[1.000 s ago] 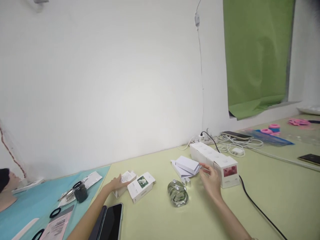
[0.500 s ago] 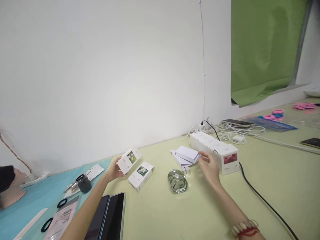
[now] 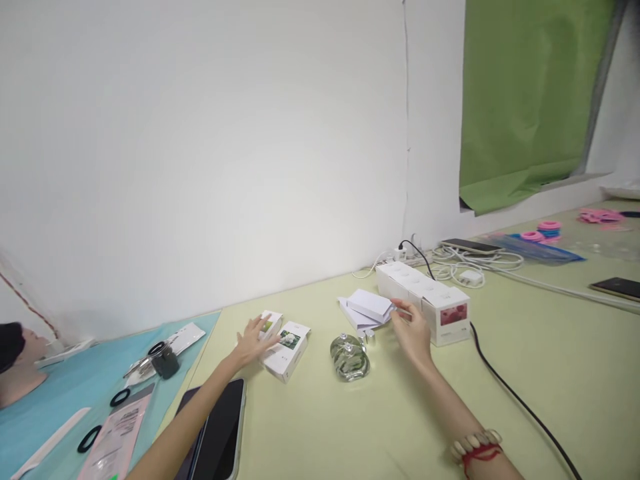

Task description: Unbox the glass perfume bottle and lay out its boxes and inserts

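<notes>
While the left hand (image 3: 254,340) lies open on two flower-printed boxes (image 3: 287,343), steadying them, the right hand (image 3: 413,330) pinches flat white cards (image 3: 369,307) beside the boxed row (image 3: 425,300). A glass bottle (image 3: 349,355) stands between both hands on the desk (image 3: 525,360).

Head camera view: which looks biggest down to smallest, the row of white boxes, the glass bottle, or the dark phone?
1. Dark phone, though it lies nearest the camera.
2. Row of white boxes.
3. Glass bottle.

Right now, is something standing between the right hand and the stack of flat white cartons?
Nothing visible does. The right hand is already at the stack of flat white cartons, fingertips at its right edge. The glass bottle lies nearer the camera, off that path.
</notes>
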Tool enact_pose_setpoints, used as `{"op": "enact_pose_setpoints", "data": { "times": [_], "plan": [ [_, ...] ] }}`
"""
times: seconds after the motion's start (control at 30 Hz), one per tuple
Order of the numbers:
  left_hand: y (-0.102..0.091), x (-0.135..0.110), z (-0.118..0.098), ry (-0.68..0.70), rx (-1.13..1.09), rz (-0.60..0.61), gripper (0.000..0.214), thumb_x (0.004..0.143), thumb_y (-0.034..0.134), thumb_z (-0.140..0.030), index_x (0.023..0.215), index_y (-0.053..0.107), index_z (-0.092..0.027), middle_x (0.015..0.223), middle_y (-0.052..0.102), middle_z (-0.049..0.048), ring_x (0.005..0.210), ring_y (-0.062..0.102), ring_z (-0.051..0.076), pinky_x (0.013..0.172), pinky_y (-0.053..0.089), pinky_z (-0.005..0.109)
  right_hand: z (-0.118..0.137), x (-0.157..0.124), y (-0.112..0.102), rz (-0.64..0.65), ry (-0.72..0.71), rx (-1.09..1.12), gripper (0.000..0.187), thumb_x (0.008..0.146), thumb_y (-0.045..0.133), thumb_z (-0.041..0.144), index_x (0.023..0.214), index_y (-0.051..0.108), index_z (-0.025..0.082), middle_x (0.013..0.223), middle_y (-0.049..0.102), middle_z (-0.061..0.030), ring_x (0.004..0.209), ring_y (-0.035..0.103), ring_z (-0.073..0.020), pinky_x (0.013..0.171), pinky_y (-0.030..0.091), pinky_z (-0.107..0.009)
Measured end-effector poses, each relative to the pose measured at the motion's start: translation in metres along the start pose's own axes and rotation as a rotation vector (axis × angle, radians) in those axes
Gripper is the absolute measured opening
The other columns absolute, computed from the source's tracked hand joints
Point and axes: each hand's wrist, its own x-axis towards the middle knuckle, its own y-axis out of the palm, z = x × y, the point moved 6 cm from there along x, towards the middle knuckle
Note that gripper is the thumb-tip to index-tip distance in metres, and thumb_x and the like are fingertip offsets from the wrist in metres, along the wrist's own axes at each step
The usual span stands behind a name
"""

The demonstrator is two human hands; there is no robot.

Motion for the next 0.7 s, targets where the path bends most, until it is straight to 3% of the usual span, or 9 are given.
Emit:
{"op": "enact_pose_setpoints", "data": {
  "times": [0.1,0.2,0.33,0.47,0.57,0.7],
  "plan": [
    [0.034,-0.014,-0.027,0.067,0.095,0.145,0.086,0.062,0.046,-0.076,0.137,0.020,-0.044,0.147,0.004,-0.0014,0.134,-0.007,0.036,0.093,-0.010,0.067,0.001,-0.002,0.002,0.019,-0.009,0.003,0.032,0.067,0.052,0.031,0.096,0.061,0.019,0.103,0.058,-0.0025,0.090,0.056,-0.0171,0.072,0.041,-0.027],
    [0.048,-0.020,-0.034,0.023,0.174,0.083,0.082,0.070,0.038,-0.072,0.140,0.015,-0.038,0.147,-0.001,0.0006,0.132,-0.013,0.037,0.089,-0.011,0.069,0.002,-0.001,0.001,0.005,-0.050,-0.024,0.033,0.067,0.053,0.033,0.095,0.062,0.018,0.103,0.057,-0.0046,0.086,0.056,-0.0172,0.074,0.041,-0.028],
    [0.044,-0.017,-0.024,-0.161,0.226,-0.030,0.072,0.079,0.026,-0.063,0.142,0.015,-0.031,0.147,-0.002,0.0009,0.133,-0.009,0.036,0.091,-0.007,0.069,0.014,0.003,-0.009,-0.129,-0.291,-0.094,0.036,0.066,0.052,0.035,0.093,0.064,0.014,0.100,0.053,-0.0099,0.087,0.053,-0.0203,0.074,0.042,-0.031],
    [0.035,-0.010,-0.007,-0.370,0.297,-0.093,0.067,0.082,0.022,-0.057,0.143,0.015,-0.028,0.147,0.004,0.0035,0.133,-0.003,0.039,0.090,0.001,0.071,0.028,-0.004,-0.026,-0.433,-0.600,-0.226,0.041,0.067,0.052,0.036,0.098,0.062,0.012,0.107,0.050,-0.0126,0.108,0.042,-0.0270,0.096,0.028,-0.043],
    [0.026,-0.007,0.009,-0.509,0.326,-0.164,0.063,0.084,0.022,-0.052,0.142,0.017,-0.027,0.147,0.009,0.0059,0.131,0.000,0.041,0.089,0.003,0.072,0.028,-0.007,-0.034,-0.542,-0.618,-0.304,0.056,0.064,0.058,0.038,0.115,0.055,0.013,0.125,0.039,-0.0153,0.119,0.033,-0.0297,0.101,0.020,-0.045],
    [0.017,-0.004,0.036,-0.593,0.286,-0.217,0.061,0.085,0.023,-0.050,0.141,0.022,-0.026,0.146,0.012,0.0100,0.131,0.001,0.041,0.088,0.001,0.072,0.023,-0.002,-0.042,-0.574,-0.535,-0.364,0.082,0.056,0.068,0.043,0.129,0.043,0.016,0.133,0.033,-0.0159,0.123,0.029,-0.0322,0.100,0.022,-0.047]
  ]
}}
